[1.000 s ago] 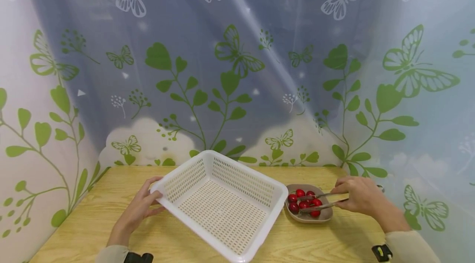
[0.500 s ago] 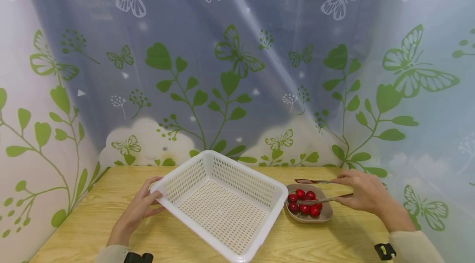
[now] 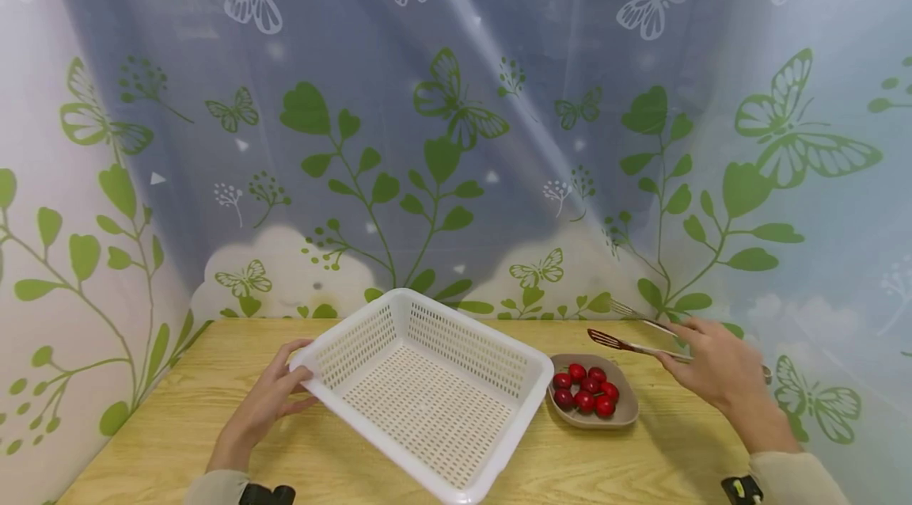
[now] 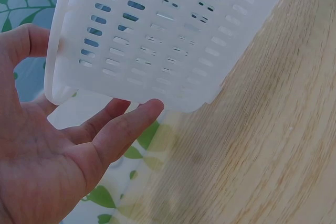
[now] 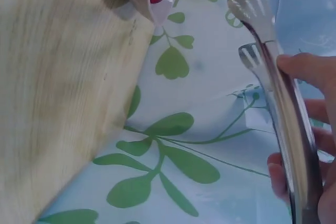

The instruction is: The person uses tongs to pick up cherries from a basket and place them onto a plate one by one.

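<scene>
At the left corner of a white perforated plastic basket (image 3: 427, 404), my left hand (image 3: 265, 396) grips the rim. In the left wrist view, the fingers (image 4: 123, 129) reach under the basket's slotted side. The basket stands at an angle and is bare inside. My right hand (image 3: 720, 369) holds slotted metal tongs (image 3: 632, 346), raised behind and to the right of a beige dish (image 3: 628, 410). Their two tips are apart, with nothing between them. Several red cherries (image 3: 584, 400) lie in the dish, close beside the basket's right corner.
Everything stands on a wooden table (image 3: 164, 430). A curtain (image 3: 456, 172) printed with leaves and butterflies hangs behind and at both sides, close to the table's edges. Black straps sit on both wrists.
My right hand has lifted the tongs out of the dish, up and to the right, and their tips have spread from the cherries. The left hand and basket have stayed in place.
</scene>
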### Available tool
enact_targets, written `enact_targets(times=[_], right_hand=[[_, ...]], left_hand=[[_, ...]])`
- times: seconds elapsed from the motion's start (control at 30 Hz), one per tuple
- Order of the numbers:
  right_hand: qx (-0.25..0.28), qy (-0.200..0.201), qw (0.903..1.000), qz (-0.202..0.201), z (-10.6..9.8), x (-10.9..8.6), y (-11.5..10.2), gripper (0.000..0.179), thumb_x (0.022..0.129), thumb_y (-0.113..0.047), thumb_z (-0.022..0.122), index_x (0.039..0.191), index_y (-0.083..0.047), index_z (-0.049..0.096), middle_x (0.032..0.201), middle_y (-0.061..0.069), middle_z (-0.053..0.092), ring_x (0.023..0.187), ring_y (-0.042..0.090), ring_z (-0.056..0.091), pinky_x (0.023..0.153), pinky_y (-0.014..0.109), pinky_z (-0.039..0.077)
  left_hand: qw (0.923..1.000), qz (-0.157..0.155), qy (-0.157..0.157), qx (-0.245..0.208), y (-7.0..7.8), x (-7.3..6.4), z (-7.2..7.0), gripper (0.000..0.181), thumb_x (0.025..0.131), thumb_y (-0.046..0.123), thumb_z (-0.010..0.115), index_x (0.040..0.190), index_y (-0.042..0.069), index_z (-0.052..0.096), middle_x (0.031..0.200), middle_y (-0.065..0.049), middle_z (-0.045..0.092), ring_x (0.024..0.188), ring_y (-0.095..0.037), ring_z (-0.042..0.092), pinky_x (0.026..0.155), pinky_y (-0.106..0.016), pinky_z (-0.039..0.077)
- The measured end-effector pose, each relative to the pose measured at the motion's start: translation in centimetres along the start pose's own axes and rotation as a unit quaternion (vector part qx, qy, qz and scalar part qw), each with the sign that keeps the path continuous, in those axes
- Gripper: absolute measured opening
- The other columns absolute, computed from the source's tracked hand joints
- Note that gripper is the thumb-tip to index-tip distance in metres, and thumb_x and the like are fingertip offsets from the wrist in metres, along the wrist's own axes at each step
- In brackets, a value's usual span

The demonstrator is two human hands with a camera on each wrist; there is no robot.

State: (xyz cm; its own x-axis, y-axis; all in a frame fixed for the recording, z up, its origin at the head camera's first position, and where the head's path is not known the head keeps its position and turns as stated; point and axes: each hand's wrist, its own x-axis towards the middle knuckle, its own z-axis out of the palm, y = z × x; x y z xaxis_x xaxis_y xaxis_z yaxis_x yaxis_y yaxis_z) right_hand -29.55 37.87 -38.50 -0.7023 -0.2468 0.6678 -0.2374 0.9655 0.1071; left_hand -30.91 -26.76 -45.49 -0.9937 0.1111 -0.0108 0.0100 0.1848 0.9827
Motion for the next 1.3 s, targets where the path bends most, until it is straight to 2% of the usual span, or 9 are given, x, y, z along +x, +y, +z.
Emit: enact_targets(times=[0.03,0.13,0.27,0.4,0.5,0.7,0.93,1.1,1.3], right_hand=[[-0.005,-0.010,0.9998,0.016,0.0,-0.1,0.0,0.049,0.071,-0.035,0.088,0.109,-0.005,0.079,0.106,0.024,0.073,0.085,0.042,0.070,0.044,0.044,0.053],[-0.008,-0.023,0.9985,0.049,0.1,-0.3,0.2,0.048,0.073,-0.036,0.087,0.108,-0.005,0.079,0.106,0.024,0.073,0.083,0.042,0.069,0.042,0.042,0.050],[-0.008,-0.049,0.9956,0.080,0.3,-0.6,0.7,0.048,0.076,-0.038,0.085,0.108,-0.004,0.078,0.106,0.027,0.073,0.069,0.036,0.066,0.037,0.035,0.041],[-0.010,-0.086,0.9903,0.108,0.5,-1.1,1.0,0.049,0.080,-0.039,0.081,0.110,0.000,0.077,0.099,0.028,0.072,0.050,0.023,0.052,0.035,0.029,0.031],[-0.010,-0.106,0.9868,0.122,0.9,-1.6,1.5,0.049,0.081,-0.038,0.081,0.111,0.001,0.077,0.082,0.022,0.068,0.043,0.017,0.039,0.035,0.026,0.025],[0.008,-0.153,0.9748,0.162,1.9,-2.7,2.3,0.046,0.084,-0.039,0.079,0.110,0.000,0.077,0.054,0.003,0.044,0.043,0.012,0.028,0.036,0.023,0.022],[0.032,-0.162,0.9679,0.189,3.0,-3.4,2.7,0.046,0.087,-0.038,0.076,0.106,0.004,0.077,0.049,-0.002,0.034,0.045,0.010,0.023,0.038,0.022,0.020],[0.045,-0.175,0.9629,0.200,3.7,-3.5,2.9,0.048,0.089,-0.041,0.074,0.109,0.003,0.076,0.052,0.001,0.039,0.046,0.013,0.029,0.038,0.024,0.023],[0.052,-0.183,0.9591,0.210,4.6,-3.2,2.8,0.054,0.088,-0.041,0.075,0.114,0.006,0.073,0.063,0.011,0.060,0.047,0.016,0.039,0.037,0.025,0.029]], left_hand=[[1.0000,0.000,0.001,0.001,0.0,0.0,0.0,0.061,0.105,0.016,0.047,0.161,0.018,0.021,0.147,-0.028,0.048,0.111,-0.022,0.067,0.099,-0.048,0.060],[1.0000,0.000,0.002,0.001,0.0,0.0,0.0,0.061,0.105,0.016,0.047,0.160,0.018,0.022,0.147,-0.028,0.048,0.110,-0.022,0.068,0.099,-0.048,0.061],[1.0000,0.000,0.003,0.001,0.1,0.0,0.0,0.061,0.105,0.016,0.047,0.160,0.017,0.022,0.147,-0.028,0.048,0.111,-0.023,0.068,0.099,-0.048,0.061],[1.0000,0.001,0.002,0.000,0.2,-0.2,0.1,0.061,0.104,0.015,0.047,0.160,0.017,0.022,0.148,-0.029,0.047,0.111,-0.023,0.068,0.100,-0.048,0.060],[1.0000,0.003,0.000,-0.002,0.1,-0.2,0.1,0.061,0.104,0.015,0.047,0.160,0.017,0.022,0.147,-0.028,0.047,0.111,-0.023,0.068,0.100,-0.049,0.060],[0.9999,0.003,-0.002,-0.011,-0.1,-0.2,0.2,0.061,0.104,0.016,0.048,0.160,0.017,0.023,0.146,-0.028,0.047,0.110,-0.024,0.068,0.100,-0.050,0.060],[0.9999,0.006,0.000,-0.010,-0.2,0.0,0.1,0.061,0.104,0.015,0.047,0.160,0.017,0.022,0.148,-0.029,0.046,0.111,-0.025,0.068,0.100,-0.049,0.060],[0.9999,0.007,0.002,-0.007,-0.1,0.0,0.1,0.062,0.104,0.015,0.047,0.160,0.017,0.022,0.148,-0.029,0.046,0.111,-0.025,0.068,0.100,-0.049,0.060],[1.0000,0.006,0.002,-0.006,0.1,0.0,0.1,0.061,0.105,0.016,0.047,0.160,0.017,0.021,0.147,-0.028,0.047,0.110,-0.024,0.068,0.100,-0.048,0.060]])
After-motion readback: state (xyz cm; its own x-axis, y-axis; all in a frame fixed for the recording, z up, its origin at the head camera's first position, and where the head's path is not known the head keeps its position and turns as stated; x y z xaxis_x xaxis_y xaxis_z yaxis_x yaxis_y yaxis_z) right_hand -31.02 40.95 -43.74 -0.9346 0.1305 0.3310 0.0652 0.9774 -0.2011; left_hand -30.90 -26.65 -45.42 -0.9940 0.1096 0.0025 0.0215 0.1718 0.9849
